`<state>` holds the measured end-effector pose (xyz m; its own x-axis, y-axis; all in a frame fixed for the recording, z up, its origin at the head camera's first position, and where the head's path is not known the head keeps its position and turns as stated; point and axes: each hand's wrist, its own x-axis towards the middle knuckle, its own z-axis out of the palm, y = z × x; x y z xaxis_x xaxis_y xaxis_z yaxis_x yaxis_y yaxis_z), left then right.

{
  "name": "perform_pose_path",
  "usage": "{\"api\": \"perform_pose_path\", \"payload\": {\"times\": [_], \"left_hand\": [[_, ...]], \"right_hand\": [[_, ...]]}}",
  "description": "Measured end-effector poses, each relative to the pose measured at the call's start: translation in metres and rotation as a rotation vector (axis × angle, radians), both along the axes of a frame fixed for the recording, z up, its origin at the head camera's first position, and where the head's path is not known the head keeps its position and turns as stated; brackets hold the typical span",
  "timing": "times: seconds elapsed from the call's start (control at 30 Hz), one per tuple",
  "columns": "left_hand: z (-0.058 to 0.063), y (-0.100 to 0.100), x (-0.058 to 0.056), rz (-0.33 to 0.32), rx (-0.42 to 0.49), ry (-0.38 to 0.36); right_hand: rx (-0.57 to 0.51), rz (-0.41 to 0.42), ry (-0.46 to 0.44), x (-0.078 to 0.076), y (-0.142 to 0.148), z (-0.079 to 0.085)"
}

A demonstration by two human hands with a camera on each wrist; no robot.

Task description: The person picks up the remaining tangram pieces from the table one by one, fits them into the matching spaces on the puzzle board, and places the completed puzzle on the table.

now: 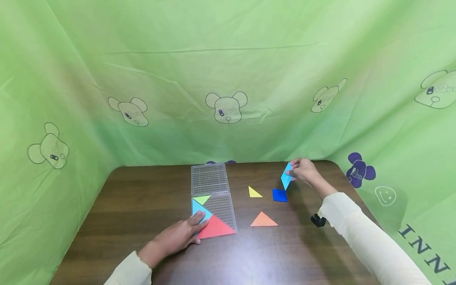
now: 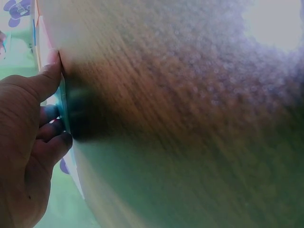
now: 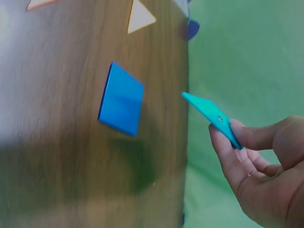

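1. Right wrist view: the right grip [image 3: 266, 161] pinches a light-blue parallelogram [image 3: 207, 108] between thumb and fingertips near one end; the piece is held tilted, its free tip apart from the table [image 3: 61, 156].
2. Just below that piece, a dark-blue square [image 1: 280, 195] lies flat; a yellow triangle [image 1: 254, 192] and an orange triangle [image 1: 264, 221] lie to its left, apart from each other.
3. The left grip [image 1: 179, 235] rests with fingers on the large blue triangle [image 1: 198, 208] and by the red triangle [image 1: 215, 228]; its thumb stands apart from the fingers, at the near edge.
4. Those two triangles and a small green triangle [image 1: 202, 199] lie on the lower panel of the clear case [image 1: 222, 204]; the upper panel shows only its mesh-like grid.
5. Judging by the layout, three pieces are set and four remain, counting the one in the air; the work seems about midway, with the panel's right part bare.
6. The right arm reaches far forward, wrist bent inward, toward the table's far edge; the left forearm comes in low from the near side, palm down.
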<state>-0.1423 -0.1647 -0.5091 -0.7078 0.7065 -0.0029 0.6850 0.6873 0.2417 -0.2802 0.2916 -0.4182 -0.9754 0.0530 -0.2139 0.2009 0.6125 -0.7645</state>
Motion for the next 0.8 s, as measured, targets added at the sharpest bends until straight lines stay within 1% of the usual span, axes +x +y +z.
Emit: {"api": "perform_pose_path", "payload": {"times": [0.2,0.33,0.5,0.6,0.8], "left_hand": [[0.0,0.0,0.0,-0.003,-0.007,-0.004],[0.002,0.001,0.0,0.007,-0.015,-0.019],[0.003,0.001,0.0,0.015,-0.02,-0.034],[0.004,0.001,0.0,0.017,-0.019,-0.04],[0.002,0.001,0.0,-0.001,-0.017,-0.004]], "right_hand": [[-0.133,0.076,-0.007,-0.001,-0.022,0.007],[-0.183,0.133,-0.011,0.0,-0.034,0.013],[-0.2,0.171,-0.009,0.003,-0.049,0.016],[-0.222,0.199,-0.007,0.002,-0.057,0.016],[-0.236,0.256,0.002,0.001,-0.07,0.012]]}}
